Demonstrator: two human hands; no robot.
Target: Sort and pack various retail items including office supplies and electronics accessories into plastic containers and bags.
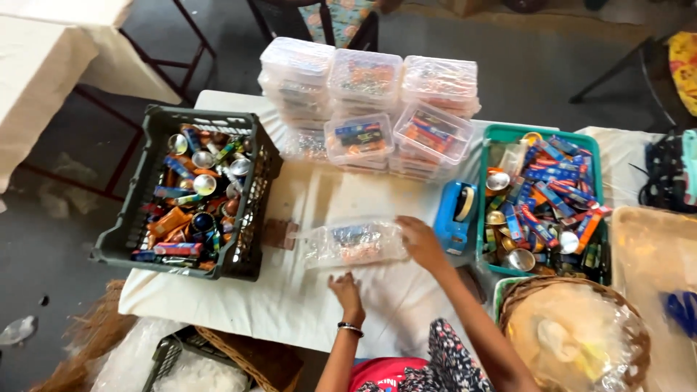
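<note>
A clear plastic box [353,243] filled with small colourful packets lies on the white cloth in front of me. My right hand [420,242] rests against its right end, fingers on the lid. My left hand [347,292] lies flat on the cloth just below the box, fingers apart, holding nothing. A bangle circles the left wrist. Whether the right hand grips the box or only touches it is unclear.
A dark crate [145,174] of packets and small metal cups stands at left. A teal basket [541,134] of similar items stands at right, with a blue tape dispenser [455,215] beside it. Stacked filled clear boxes [367,109] sit at the back. A wicker basket [573,330] is near right.
</note>
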